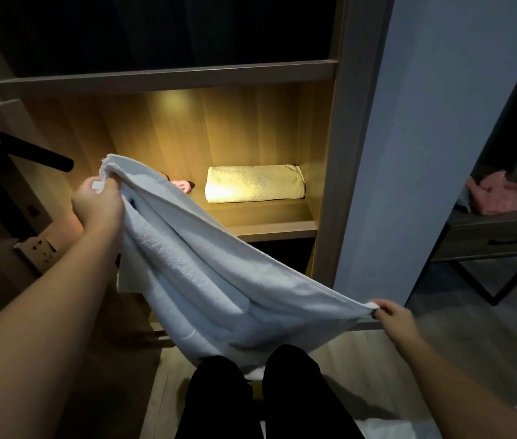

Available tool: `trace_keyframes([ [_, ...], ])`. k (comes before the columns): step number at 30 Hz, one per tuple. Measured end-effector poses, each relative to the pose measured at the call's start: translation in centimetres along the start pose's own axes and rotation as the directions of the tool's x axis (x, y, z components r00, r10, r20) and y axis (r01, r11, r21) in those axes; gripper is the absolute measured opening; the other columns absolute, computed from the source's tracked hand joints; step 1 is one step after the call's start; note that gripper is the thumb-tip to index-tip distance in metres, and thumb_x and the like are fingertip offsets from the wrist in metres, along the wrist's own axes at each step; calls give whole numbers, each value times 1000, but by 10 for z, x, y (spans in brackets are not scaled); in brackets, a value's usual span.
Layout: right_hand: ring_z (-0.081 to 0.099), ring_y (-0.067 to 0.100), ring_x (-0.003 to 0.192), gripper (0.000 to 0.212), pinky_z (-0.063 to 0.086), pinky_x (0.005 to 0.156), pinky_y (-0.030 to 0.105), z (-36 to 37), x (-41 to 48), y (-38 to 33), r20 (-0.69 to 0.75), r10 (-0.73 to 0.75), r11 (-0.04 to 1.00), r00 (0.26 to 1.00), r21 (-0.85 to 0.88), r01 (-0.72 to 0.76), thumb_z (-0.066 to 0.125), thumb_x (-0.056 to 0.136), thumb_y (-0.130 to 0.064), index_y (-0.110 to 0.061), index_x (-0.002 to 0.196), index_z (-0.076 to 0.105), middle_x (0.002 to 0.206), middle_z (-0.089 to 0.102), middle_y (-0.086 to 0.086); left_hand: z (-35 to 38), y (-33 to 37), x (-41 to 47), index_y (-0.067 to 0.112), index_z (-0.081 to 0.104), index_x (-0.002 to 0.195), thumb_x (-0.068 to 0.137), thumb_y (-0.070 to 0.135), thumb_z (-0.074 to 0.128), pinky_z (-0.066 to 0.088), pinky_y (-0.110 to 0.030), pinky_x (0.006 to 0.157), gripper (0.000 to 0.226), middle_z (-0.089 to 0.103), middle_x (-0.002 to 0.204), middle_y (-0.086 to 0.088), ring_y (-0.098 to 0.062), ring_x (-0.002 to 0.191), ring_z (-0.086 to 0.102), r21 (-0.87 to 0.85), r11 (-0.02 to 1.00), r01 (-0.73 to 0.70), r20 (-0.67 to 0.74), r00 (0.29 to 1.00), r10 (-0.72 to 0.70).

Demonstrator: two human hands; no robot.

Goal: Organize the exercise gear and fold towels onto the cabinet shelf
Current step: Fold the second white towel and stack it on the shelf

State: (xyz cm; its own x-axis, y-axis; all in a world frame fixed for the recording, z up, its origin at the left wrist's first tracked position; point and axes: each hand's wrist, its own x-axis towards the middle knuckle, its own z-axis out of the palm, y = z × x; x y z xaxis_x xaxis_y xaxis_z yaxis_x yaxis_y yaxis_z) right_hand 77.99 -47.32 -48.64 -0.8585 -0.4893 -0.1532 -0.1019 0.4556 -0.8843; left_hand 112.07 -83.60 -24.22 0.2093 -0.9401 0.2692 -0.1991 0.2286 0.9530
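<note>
A white towel (200, 280) hangs stretched between my two hands in front of the cabinet. My left hand (98, 204) grips one end, raised near the lit shelf. Lower and to the right, my right hand (393, 318) pinches the other end. The towel sags in the middle over my legs. On the lit wooden shelf (269, 226) lies a folded white towel (255, 184). Beside it a pink object (182, 185) shows only partly, behind the held towel.
A dark handle (38, 153) juts from the door at left, with a wall socket (40, 248) below it. A white wall (409, 153) edges the cabinet on the right. Beyond it stands a desk (491, 229) with a pink cloth (498, 194) on it.
</note>
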Motion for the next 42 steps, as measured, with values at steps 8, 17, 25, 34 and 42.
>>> trace_keyframes([
  [8,45,18,123,26,17,114,54,-16,-5,-3,392,-28,105,920,-914,393,45,96,-21,-40,96,62,114,53,-5,-8,-13,1,24,65,102,91,30,54,53,-38,91,17,64,99,-1,-23,99,63,66,997,39,-7,999,-38],
  [17,47,24,127,34,23,113,58,6,-10,-28,306,175,243,936,-935,260,45,97,-27,-22,129,55,138,50,4,11,16,-30,11,66,104,92,31,60,43,-34,78,23,65,100,-10,-27,93,58,106,962,-251,297,932,210],
  [25,49,16,127,49,40,105,33,61,-43,-206,408,-427,824,807,-193,533,61,93,-34,-20,138,50,139,52,1,41,54,-78,22,63,73,91,32,63,33,-32,57,20,56,66,3,-14,67,50,105,808,-579,659,650,380],
  [34,59,12,94,30,50,81,32,83,-88,-294,365,-642,744,675,83,663,63,92,-26,-14,120,57,106,64,-2,33,58,-87,20,67,74,87,32,65,34,-30,57,18,59,65,-2,-14,64,50,99,782,-615,783,533,320],
  [42,57,12,89,22,44,79,30,89,-92,-298,369,-713,683,596,172,710,41,104,-16,-10,108,62,97,63,-1,18,58,-86,15,67,76,85,43,63,38,-34,62,30,61,77,-14,-25,71,55,78,771,-632,836,463,295],
])
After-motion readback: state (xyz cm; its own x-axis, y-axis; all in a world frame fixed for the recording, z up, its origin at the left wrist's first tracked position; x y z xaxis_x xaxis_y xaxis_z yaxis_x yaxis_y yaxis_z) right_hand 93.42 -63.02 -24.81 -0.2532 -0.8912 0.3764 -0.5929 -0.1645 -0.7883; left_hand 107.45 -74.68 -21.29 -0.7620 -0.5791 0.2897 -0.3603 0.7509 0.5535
